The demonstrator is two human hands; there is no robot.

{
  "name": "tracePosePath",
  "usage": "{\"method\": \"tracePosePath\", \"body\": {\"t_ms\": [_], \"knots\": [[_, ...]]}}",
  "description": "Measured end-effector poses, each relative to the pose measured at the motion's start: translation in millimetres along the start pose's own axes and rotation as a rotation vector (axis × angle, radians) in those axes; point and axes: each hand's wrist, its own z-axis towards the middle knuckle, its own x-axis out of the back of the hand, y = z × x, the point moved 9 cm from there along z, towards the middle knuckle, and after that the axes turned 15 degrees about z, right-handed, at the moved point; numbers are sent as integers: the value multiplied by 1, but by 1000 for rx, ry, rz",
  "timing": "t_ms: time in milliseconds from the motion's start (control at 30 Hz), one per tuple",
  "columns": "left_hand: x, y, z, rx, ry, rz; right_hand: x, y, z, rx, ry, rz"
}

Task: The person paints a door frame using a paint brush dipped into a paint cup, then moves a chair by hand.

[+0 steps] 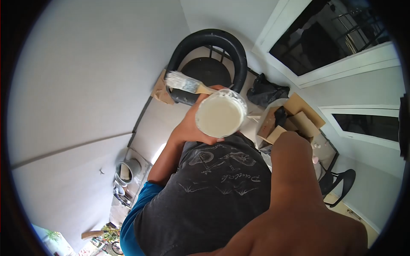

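My left hand point(191, 124) is wrapped round a plastic cup point(241, 101) of cream-white paint point(220, 116), held in front of my chest. Paint smears mark the inside of its rim. A paintbrush point(183, 82) with whitened bristles is held in the same hand, lying across the far side of the cup with its bristles pointing left. Close to the camera, my right hand point(299, 230) is raised at the bottom right, with the elbow bent away from me. Its fingers are out of sight, so what they hold or touch cannot be made out.
Beyond the cup stands a black chair point(208, 68) with a curved back. To the right are a black plastic bag point(269, 90) and a cardboard box point(307, 123). Plain walls point(94, 68) and white-framed windows point(350, 62) enclose the space. A bucket point(132, 168) sits at lower left.
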Motion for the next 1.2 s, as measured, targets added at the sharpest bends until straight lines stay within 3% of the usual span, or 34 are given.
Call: {"method": "tracePosePath", "body": {"t_ms": [167,267,300,367,533,633,800,900,967,1033,1067,1100,1133,1200], "knots": [[42,-6,16,-56,-127,10,-30,22,-5,142,-54,12],[76,-12,22,-37,-171,-10,-41,76,-5,221,-92,30],[86,-17,22,-7,-191,-8,-47,60,-12,245,-97,37],[107,-24,25,-10,-208,3,-53,115,-10,292,-109,51],[146,-39,29,-25,-248,27,-78,104,-9,406,-136,78],[159,-46,32,-66,-258,4,-79,130,-29,467,-156,68],[175,-61,35,34,-296,31,-87,165,-21,546,-181,59],[179,-57,45,-76,-275,31,-86,161,-17,541,-312,-11],[183,-69,45,-37,-232,-19,-45,164,-6,420,-44,195],[186,-79,47,-39,-188,-33,44,168,-21,152,235,-86],[184,-80,50,-38,-206,-52,127,163,-68,91,609,172],[186,-77,53,-65,-170,-11,178,172,-60,2,616,-356],[188,-75,56,-90,-132,33,236,170,-83,-97,628,-687],[185,-86,57,-79,-125,1,367,155,-169,-276,917,-830]]}}
